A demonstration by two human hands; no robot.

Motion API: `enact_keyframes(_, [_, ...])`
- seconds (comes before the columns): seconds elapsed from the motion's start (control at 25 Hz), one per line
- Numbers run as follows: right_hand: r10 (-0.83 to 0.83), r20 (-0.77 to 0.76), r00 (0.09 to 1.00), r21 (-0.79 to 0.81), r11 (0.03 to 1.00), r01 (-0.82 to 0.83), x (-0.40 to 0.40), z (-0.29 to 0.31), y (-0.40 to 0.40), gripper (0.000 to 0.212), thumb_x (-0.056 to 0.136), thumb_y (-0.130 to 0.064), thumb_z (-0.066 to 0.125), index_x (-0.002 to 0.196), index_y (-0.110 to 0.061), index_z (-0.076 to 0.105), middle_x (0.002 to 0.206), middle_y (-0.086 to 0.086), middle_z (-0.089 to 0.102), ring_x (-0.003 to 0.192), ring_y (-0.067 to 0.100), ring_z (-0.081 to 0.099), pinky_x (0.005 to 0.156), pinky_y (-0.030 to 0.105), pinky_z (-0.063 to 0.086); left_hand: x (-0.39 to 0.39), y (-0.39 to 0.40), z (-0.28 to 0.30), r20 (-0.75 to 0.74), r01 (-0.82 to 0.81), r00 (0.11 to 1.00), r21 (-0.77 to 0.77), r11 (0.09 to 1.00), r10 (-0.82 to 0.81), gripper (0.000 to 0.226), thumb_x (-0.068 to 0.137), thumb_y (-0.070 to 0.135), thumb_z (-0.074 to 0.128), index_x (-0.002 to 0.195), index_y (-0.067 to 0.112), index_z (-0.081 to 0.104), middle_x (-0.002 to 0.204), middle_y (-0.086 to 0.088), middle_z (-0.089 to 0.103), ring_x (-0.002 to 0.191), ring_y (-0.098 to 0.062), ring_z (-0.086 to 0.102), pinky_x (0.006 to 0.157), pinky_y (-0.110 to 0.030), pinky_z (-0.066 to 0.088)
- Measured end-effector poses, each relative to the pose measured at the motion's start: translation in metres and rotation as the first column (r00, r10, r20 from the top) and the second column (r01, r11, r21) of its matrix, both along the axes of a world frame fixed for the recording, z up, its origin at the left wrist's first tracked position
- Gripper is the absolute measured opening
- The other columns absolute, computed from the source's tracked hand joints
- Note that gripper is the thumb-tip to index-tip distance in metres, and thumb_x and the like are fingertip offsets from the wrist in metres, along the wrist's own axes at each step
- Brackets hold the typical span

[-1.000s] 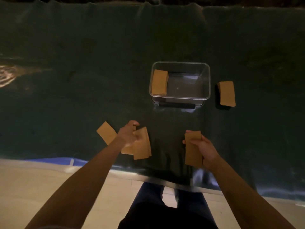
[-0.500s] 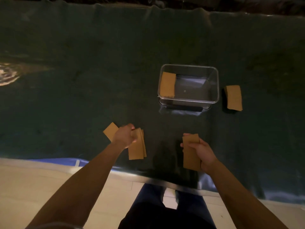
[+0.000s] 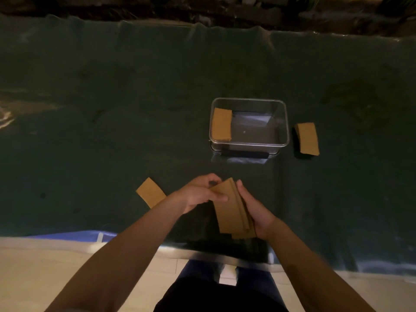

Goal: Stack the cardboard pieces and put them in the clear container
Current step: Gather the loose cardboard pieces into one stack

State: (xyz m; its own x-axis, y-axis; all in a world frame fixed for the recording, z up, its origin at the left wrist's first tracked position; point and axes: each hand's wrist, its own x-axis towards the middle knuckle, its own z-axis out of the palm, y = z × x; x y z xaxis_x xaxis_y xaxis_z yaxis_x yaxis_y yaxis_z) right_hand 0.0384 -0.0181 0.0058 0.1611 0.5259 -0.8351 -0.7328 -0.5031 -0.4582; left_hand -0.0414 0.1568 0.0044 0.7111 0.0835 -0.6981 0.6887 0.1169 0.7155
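Note:
Both hands meet over the near middle of the dark green cloth, holding one stack of brown cardboard pieces (image 3: 231, 210). My left hand (image 3: 200, 194) grips the stack's upper left edge. My right hand (image 3: 254, 210) cups its right side from below. The clear container (image 3: 284, 122) stands beyond them, with one cardboard pile (image 3: 221, 127) lying in its left end. A single cardboard piece (image 3: 150, 195) lies flat on the cloth left of my left wrist. Another small cardboard stack (image 3: 307, 138) rests on the cloth just right of the container.
The green cloth (image 3: 112, 131) covers the table up to a rough dark edge at the back. The table's near edge (image 3: 202, 253) runs just below my hands, with my legs and a pale floor under it.
My hands have come together: the pieces held in my left hand and the piece in my right hand are now merged into one stack between both hands.

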Motion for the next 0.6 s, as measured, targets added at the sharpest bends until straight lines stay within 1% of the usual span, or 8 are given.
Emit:
enact_keyframes(0.12, [-0.057, -0.043, 0.997, 0.093, 0.994, 0.061, 0.001, 0.004, 0.005, 0.073, 0.080, -0.077, 0.042, 0.124, -0.023, 0.065, 0.112, 0.018, 0.072, 0.099, 0.032, 0.070, 0.090, 0.046, 0.055, 0.005, -0.012, 0.004, 0.095, 0.000, 0.995, 0.070, 0.998, -0.007, 0.033, 0.079, 0.007, 0.079, 0.099, 0.020, 0.056, 0.099, -0.003, 0.068, 0.085, -0.017, 0.067, 0.062, -0.028, 0.051])
enact_keyframes(0.16, [-0.078, -0.061, 0.995, 0.109, 0.990, 0.084, 0.001, 0.005, 0.006, 0.075, 0.080, -0.076, 0.042, 0.123, -0.020, 0.067, 0.108, 0.020, 0.072, 0.094, 0.031, 0.070, 0.088, 0.045, 0.055, 0.006, -0.014, 0.006, 0.138, -0.007, 0.990, 0.101, 0.995, -0.007, 0.033, 0.079, 0.007, 0.079, 0.098, 0.021, 0.056, 0.096, -0.002, 0.068, 0.080, -0.015, 0.066, 0.060, -0.028, 0.051])
enact_keyframes(0.2, [-0.100, -0.093, 0.991, 0.121, 0.986, 0.111, 0.001, 0.005, 0.008, 0.077, 0.079, -0.078, 0.043, 0.122, -0.019, 0.068, 0.104, 0.022, 0.072, 0.090, 0.032, 0.069, 0.088, 0.046, 0.054, 0.007, -0.016, 0.007, 0.182, -0.019, 0.983, 0.144, 0.989, -0.008, 0.033, 0.078, 0.010, 0.080, 0.097, 0.022, 0.056, 0.095, -0.001, 0.067, 0.081, -0.014, 0.065, 0.064, -0.031, 0.054])
enact_keyframes(0.24, [-0.126, -0.119, 0.985, 0.128, 0.982, 0.141, 0.002, 0.007, 0.010, 0.080, 0.077, -0.079, 0.044, 0.121, -0.018, 0.069, 0.101, 0.023, 0.071, 0.086, 0.032, 0.069, 0.088, 0.047, 0.054, 0.008, -0.017, 0.007, 0.224, -0.033, 0.975, 0.189, 0.981, -0.010, 0.033, 0.078, 0.013, 0.081, 0.097, 0.023, 0.056, 0.095, 0.000, 0.067, 0.084, -0.014, 0.065, 0.072, -0.036, 0.056])
enact_keyframes(0.32, [-0.168, -0.130, 0.977, 0.137, 0.973, 0.186, 0.004, 0.009, 0.013, 0.087, 0.075, -0.083, 0.043, 0.124, -0.015, 0.066, 0.090, 0.021, 0.071, 0.075, 0.030, 0.067, 0.078, 0.044, 0.057, 0.010, -0.017, 0.008, 0.278, -0.029, 0.959, 0.281, 0.959, -0.052, 0.034, 0.077, 0.020, 0.082, 0.096, 0.029, 0.055, 0.095, 0.006, 0.064, 0.092, -0.014, 0.063, 0.084, -0.039, 0.054])
enact_keyframes(0.4, [-0.196, -0.134, 0.971, 0.132, 0.968, 0.214, 0.006, 0.010, 0.015, 0.092, 0.076, -0.085, 0.037, 0.129, -0.014, 0.061, 0.083, 0.019, 0.071, 0.069, 0.028, 0.066, 0.067, 0.038, 0.059, 0.013, -0.016, 0.011, 0.254, 0.049, 0.951, 0.445, 0.894, -0.179, 0.034, 0.078, 0.030, 0.080, 0.101, 0.031, 0.055, 0.102, 0.009, 0.057, 0.102, -0.014, 0.055, 0.087, -0.033, 0.049])
enact_keyframes(0.48, [-0.218, -0.157, 0.963, 0.134, 0.961, 0.240, 0.006, 0.010, 0.017, 0.096, 0.076, -0.087, 0.026, 0.132, -0.016, 0.058, 0.086, 0.020, 0.071, 0.070, 0.029, 0.066, 0.066, 0.037, 0.060, 0.013, -0.012, 0.016, 0.191, 0.140, 0.934, 0.585, 0.799, -0.303, 0.039, 0.080, 0.038, 0.077, 0.110, 0.028, 0.056, 0.111, 0.007, 0.048, 0.112, -0.014, 0.044, 0.093, -0.031, 0.043])
enact_keyframes(0.6, [-0.277, -0.132, 0.952, 0.047, 0.957, 0.285, 0.007, 0.013, 0.020, 0.089, 0.080, -0.084, 0.026, 0.126, -0.016, 0.062, 0.090, 0.020, 0.070, 0.070, 0.030, 0.066, 0.063, 0.040, 0.058, 0.012, -0.013, 0.026, 0.171, 0.198, 0.890, 0.692, 0.694, -0.423, 0.057, 0.082, 0.048, 0.072, 0.130, 0.029, 0.048, 0.131, 0.006, 0.040, 0.127, -0.015, 0.039, 0.106, -0.039, 0.040])
